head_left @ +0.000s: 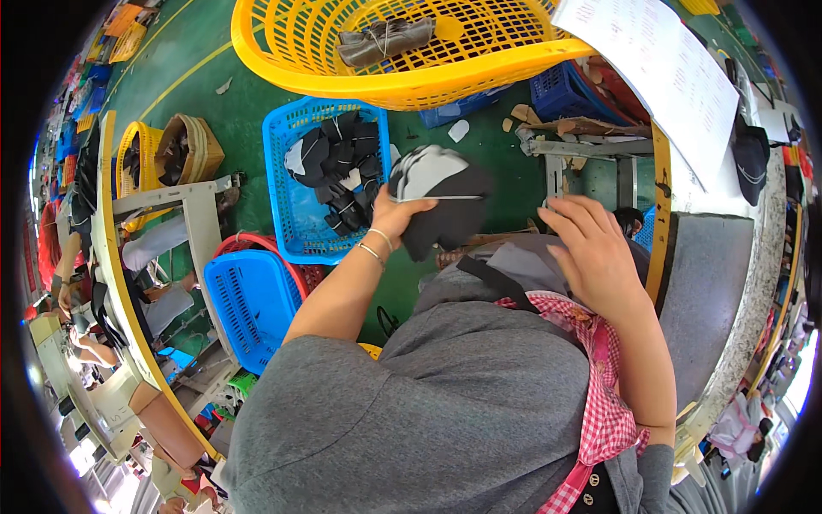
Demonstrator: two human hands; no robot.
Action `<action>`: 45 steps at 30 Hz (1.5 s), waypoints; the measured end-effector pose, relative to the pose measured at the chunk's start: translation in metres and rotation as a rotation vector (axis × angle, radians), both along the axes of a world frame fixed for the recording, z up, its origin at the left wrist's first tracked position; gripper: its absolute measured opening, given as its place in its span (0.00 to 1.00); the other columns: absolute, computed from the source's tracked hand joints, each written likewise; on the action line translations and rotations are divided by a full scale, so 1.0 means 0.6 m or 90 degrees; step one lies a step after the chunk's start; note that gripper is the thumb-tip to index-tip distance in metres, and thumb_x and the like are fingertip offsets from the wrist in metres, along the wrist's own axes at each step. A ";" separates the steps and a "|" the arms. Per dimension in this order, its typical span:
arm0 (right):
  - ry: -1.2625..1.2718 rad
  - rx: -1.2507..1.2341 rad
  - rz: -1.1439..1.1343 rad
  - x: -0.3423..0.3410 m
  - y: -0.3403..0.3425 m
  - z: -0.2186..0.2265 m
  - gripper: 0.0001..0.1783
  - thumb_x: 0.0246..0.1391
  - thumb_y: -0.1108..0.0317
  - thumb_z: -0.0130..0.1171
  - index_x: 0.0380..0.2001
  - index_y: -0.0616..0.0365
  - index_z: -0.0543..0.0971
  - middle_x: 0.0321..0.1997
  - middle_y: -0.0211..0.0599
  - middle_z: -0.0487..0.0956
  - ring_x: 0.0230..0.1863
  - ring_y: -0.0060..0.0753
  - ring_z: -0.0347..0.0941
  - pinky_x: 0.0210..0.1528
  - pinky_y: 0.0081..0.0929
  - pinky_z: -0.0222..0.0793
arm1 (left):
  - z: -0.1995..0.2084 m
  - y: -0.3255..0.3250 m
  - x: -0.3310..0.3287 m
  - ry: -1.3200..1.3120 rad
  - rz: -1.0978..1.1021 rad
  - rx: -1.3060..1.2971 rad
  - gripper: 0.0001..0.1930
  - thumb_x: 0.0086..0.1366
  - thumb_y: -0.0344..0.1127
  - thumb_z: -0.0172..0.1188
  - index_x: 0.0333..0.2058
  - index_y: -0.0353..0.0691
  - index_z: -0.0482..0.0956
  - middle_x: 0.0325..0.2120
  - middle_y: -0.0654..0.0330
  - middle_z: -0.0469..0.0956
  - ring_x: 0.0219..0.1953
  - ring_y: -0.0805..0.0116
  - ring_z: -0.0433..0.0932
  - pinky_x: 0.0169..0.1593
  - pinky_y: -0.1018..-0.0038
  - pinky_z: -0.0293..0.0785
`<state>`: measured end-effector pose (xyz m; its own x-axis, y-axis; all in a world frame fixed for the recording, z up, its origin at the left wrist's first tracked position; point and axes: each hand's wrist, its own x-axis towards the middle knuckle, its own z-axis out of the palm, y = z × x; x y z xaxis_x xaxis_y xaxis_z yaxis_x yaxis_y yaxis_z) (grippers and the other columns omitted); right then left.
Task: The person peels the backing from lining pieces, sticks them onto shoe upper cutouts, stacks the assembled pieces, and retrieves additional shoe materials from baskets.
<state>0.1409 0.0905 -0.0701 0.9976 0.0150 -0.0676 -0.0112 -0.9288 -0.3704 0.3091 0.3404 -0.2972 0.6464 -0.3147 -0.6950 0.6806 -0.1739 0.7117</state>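
Note:
My left hand grips a stack of black and pale grey cut pieces, slightly blurred, that look like shoe-upper parts. Its thumb lies over the stack, just to the right of a blue plastic basket. Inside that basket lie several similar black bundles, some with white parts. My right hand is raised at the right with bent, parted fingers and holds nothing. It is nearest to the grey work surface beyond the yellow edge.
A yellow basket holding a dark tied bundle stands ahead, with printed paper sheets over its right side. Another blue basket sits in a red one. A yellow-edged bench frame runs along the left; co-workers sit beyond it.

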 end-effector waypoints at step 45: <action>-0.493 -0.050 -0.589 -0.047 -0.384 0.007 0.24 0.50 0.71 0.66 0.52 0.57 0.75 0.55 0.44 0.74 0.59 0.53 0.65 0.63 0.44 0.63 | 0.258 -0.532 -0.005 -0.268 -0.190 -0.410 0.23 0.73 0.33 0.55 0.63 0.33 0.64 0.54 0.52 0.74 0.51 0.62 0.79 0.46 0.70 0.82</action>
<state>0.1127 -0.1397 -0.0662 0.4060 -0.7030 0.5839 -0.4840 -0.7074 -0.5151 0.3062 0.0210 -0.1421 0.6385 -0.7687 -0.0378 0.3235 0.2235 0.9194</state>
